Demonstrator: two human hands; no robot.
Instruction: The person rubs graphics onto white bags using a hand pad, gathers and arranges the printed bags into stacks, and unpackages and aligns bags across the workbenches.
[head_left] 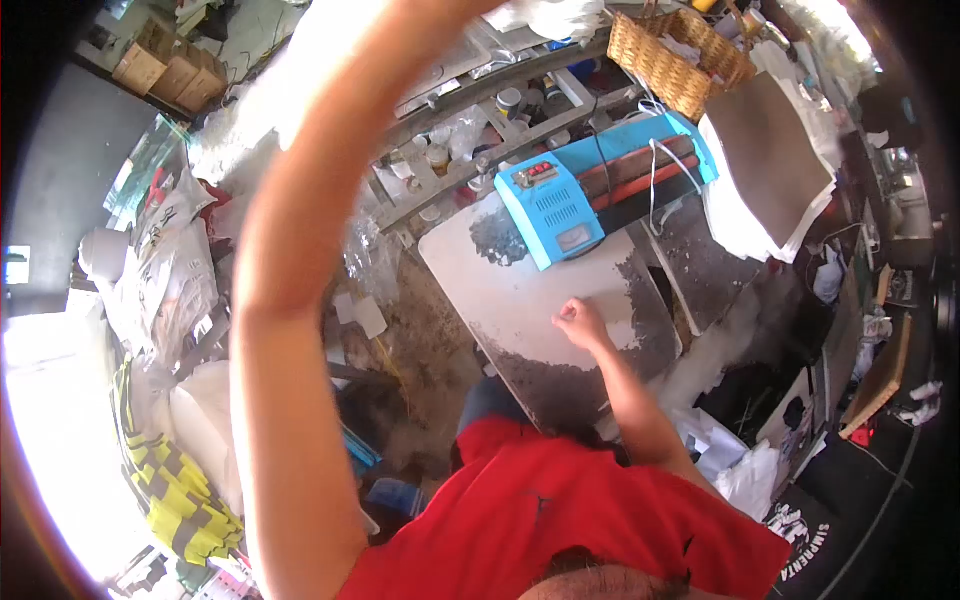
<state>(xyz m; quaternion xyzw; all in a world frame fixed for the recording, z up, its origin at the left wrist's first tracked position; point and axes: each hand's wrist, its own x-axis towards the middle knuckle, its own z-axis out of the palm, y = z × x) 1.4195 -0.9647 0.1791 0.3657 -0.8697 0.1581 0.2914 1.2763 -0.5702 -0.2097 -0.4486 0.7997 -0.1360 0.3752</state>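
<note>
My left arm (290, 300) is raised along the left side of the head view, slightly smeared by motion. Its hand is cut off by the top edge. My right hand (582, 325) hovers over or rests on a worn, pale tabletop (490, 280) with dark, peeled patches; contact is unclear. Its fingers are curled together, and anything inside them is too small or hidden to make out. Beyond that hand, on the tabletop, stands a blue machine (548, 215) with red buttons, vents and long orange-red rollers, which looks like a laminator.
A wicker basket (655, 60) stands at the back right, near a stack of white sheets topped by a brown board (770, 150). Jars (437, 157) and clutter fill a frame behind the table. Plastic bags (170, 270) and yellow-grey checked cloth (185, 500) lie left.
</note>
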